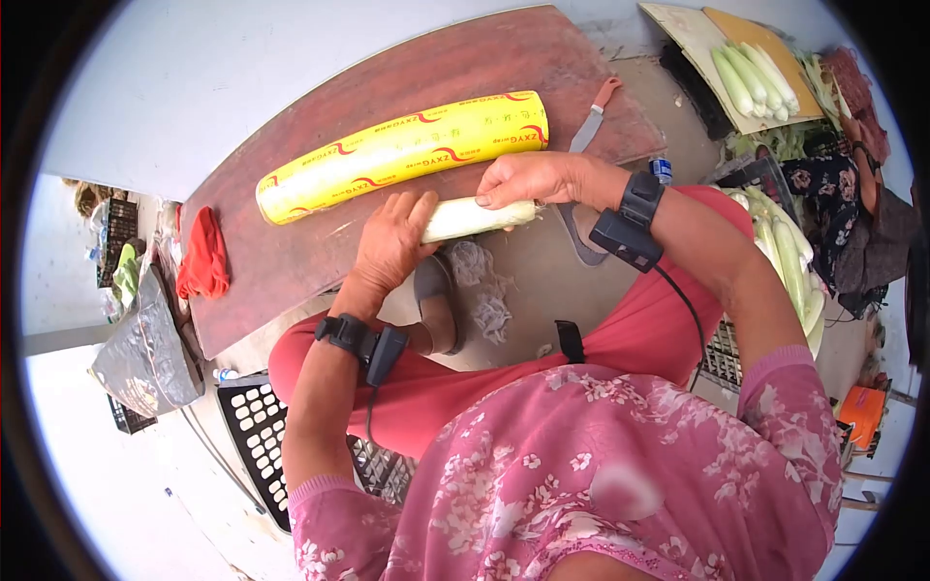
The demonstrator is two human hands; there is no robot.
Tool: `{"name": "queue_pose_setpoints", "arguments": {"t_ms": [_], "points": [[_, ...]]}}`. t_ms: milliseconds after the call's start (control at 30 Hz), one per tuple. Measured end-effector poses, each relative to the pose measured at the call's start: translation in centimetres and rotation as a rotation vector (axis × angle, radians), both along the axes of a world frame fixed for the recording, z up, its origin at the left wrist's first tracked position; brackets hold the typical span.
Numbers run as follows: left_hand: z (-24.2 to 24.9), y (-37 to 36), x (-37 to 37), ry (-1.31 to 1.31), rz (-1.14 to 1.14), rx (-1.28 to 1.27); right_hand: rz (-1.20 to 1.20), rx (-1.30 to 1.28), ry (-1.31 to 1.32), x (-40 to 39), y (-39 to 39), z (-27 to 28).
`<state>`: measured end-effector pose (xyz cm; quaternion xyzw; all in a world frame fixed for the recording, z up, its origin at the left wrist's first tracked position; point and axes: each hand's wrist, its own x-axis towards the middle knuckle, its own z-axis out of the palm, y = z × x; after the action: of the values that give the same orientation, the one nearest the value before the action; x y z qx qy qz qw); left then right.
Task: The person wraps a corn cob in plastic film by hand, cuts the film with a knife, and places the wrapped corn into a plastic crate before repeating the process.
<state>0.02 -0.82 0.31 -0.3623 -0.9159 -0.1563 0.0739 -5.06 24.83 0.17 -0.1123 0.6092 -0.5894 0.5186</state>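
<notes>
Keep both hands clamped on the pale stalk (465, 220): left hand (392, 235) closed over one end, fingers curled across the top, right hand (531, 180) pinching near the other end, thumb uppermost, most fingers hidden beneath. Best to spread pressure along the length rather than dig in with the thumb, probably bruising or splitting otherwise. Worth holding level, as now, in the air by the near edge of the red-brown table (339, 82), just on the near side of the yellow roll (402, 155), and steering the right wrist away from the knife (589, 128) lying close by. In looks, roughly cylindrical, whitish with a faint green-yellow cast, faintly streaked lengthwise, slightly ragged at the right-hand end; impossible to tell whether bare or film-covered.
</notes>
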Motion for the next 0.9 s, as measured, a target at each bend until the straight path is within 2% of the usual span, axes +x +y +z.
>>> {"name": "queue_pose_setpoints", "arguments": {"t_ms": [100, 200, 333, 367, 500, 600, 733, 767, 900], "points": [[1.1, 0.4, 0.6, -0.017, 0.009, -0.030, 0.084, 0.036, -0.004, -0.4, 0.4, 1.8], [2.7, 0.7, 0.6, -0.083, 0.101, 0.061, -0.020, -0.100, -0.013, -0.8, 1.1, 4.4], [5.8, 1.1, 0.0, -0.189, 0.236, 0.260, -0.106, -0.162, 0.160, -2.1, 1.6, 9.5], [6.2, 0.9, -0.5, -0.239, 0.247, 0.323, -0.081, -0.248, 0.249, -2.6, 1.8, 10.0], [10.1, 1.6, -0.3, -0.284, 0.271, 0.533, -0.193, -0.454, 0.266, -2.7, 1.4, 13.8], [11.1, 1.6, -0.1, -0.249, 0.269, 0.607, -0.106, -0.624, 0.116, -3.3, 1.8, 14.6], [11.0, 2.1, 0.0, -0.213, 0.318, 0.558, -0.194, -0.488, 0.427, -2.4, 0.8, 13.4], [10.1, 2.1, -0.4, -0.131, 0.337, 0.511, -0.197, -0.503, 0.481, -2.1, 0.4, 13.1], [9.1, 3.0, -0.8, -0.056, 0.384, 0.544, -0.330, -0.523, 0.510, -1.6, -0.6, 12.6]]}}
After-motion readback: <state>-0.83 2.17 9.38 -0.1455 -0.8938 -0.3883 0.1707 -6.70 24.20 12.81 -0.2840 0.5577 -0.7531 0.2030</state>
